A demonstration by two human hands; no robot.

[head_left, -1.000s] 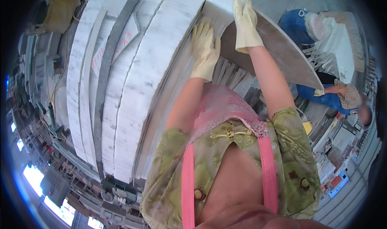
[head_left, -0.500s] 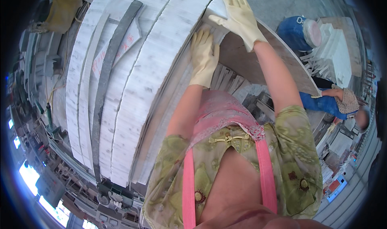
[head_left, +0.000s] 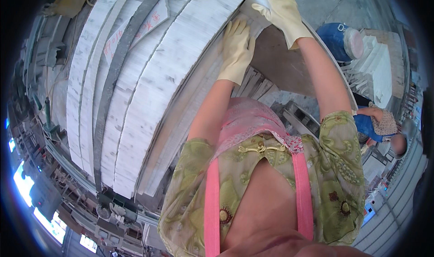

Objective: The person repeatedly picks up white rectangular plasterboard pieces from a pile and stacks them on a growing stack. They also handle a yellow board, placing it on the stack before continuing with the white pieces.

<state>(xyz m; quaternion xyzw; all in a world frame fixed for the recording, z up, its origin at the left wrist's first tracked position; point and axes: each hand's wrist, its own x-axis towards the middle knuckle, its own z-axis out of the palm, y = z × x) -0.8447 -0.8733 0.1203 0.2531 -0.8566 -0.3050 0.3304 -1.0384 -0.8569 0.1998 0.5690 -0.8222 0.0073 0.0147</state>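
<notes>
Both of my hands wear cream rubber gloves. My left hand point(head_left: 237, 51) lies flat, fingers stretched out, against the upright side face of a stack of white, grey-streaked slabs point(head_left: 149, 83). My right hand point(head_left: 284, 14) has its fingers spread over the upper edge of a large thin board point(head_left: 280, 60), where it meets the slabs. The board's brownish-grey face is towards me, and its far end reaches rightwards to another person. Whether my right fingertips curl over the edge cannot be seen.
A dark grey strip point(head_left: 118, 58) and a white offcut with red handwriting point(head_left: 149, 24) lie on the slabs. A blue drum point(head_left: 334, 40) stands beyond the board, near stacked white pieces point(head_left: 375, 67). Another person point(head_left: 377, 121) bends at the right. Narrow strips point(head_left: 253, 87) lie below the board.
My view has shifted a little; both gloved hands appear higher in it, still against the slabs and board. The other person's hand at the board's far end is now mostly hidden behind my arm.
</notes>
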